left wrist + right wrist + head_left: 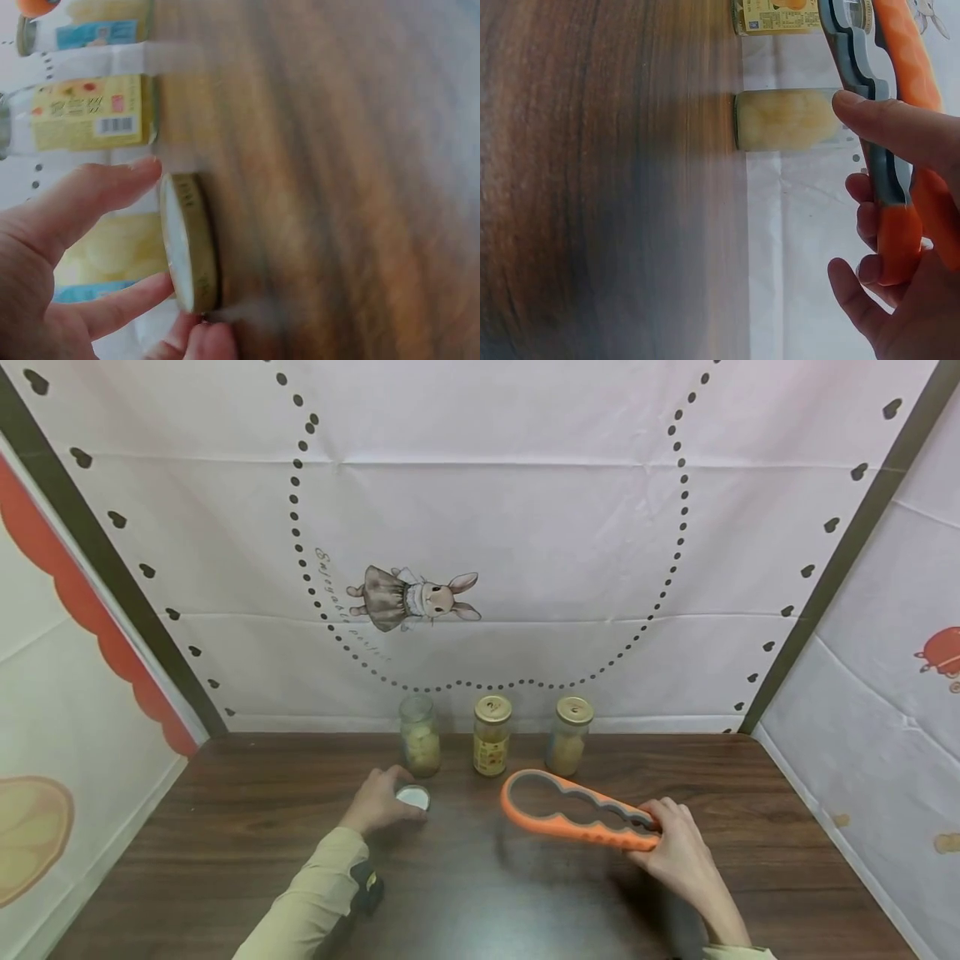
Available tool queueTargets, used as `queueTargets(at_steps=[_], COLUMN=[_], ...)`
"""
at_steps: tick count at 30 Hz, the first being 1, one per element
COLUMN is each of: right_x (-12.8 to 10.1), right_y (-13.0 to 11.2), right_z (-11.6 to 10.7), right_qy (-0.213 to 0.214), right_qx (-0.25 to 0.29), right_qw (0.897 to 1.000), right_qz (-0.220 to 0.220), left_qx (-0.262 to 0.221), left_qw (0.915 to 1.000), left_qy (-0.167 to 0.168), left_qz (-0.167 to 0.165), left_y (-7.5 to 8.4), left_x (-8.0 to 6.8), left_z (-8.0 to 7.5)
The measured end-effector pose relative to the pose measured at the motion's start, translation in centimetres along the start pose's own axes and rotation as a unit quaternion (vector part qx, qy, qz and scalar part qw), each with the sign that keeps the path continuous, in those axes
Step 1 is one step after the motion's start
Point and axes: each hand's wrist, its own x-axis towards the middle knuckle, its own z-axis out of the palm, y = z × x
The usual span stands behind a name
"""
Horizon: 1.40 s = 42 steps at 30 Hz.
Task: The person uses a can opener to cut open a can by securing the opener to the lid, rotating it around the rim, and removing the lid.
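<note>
My left hand [384, 802] holds a round jar lid [412, 797] low over the table, thumb and fingers around its rim. The lid's white inside faces up, and its gold side [201, 240] shows in the left wrist view. Just beyond stands a glass jar without a lid [422, 747], with pale yellow chunks inside. My right hand [678, 847] grips an orange and grey jar opener [555, 827] by its handle end. The opener's wide loop points left, above the table. The right wrist view shows the thumb [870, 112] along the grey inner edge.
Two jars with gold lids stand in line at the back: a yellow-labelled jar [491, 747] in the middle and another jar [568, 745] at right. Behind them hangs a white printed cloth [570, 543]. The dark wooden table [465, 893] lies beneath both hands.
</note>
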Motion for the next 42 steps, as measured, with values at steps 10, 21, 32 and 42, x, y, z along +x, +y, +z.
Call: queueTargets(at_steps=[10, 21, 32, 42], right_x=[0.3, 0.1, -0.1, -0.6], right_y=[0.1, 0.5, 1.0, 1.6], right_z=[-0.4, -0.8, -1.1, -1.1], right_qy=[0.009, 0.014, 0.013, 0.012], right_qx=[-0.005, -0.014, -0.019, -0.019], right_qw=[1.000, 1.000, 1.000, 1.000], right_qz=[-0.005, 0.002, 0.014, 0.020], left_qx=[0.016, 0.017, -0.016, -0.048], left_qw=[0.9998, 0.9969, 0.9973, 0.9980], left_qy=[0.013, 0.040, 0.035, 0.015], left_qz=[0.004, 0.066, 0.063, 0.038], left_y=[1.7, 3.8, 4.0, 4.5], left_x=[-1.1, -1.7, -0.5, 1.3], left_z=[-1.9, -2.3, 0.6, 2.8])
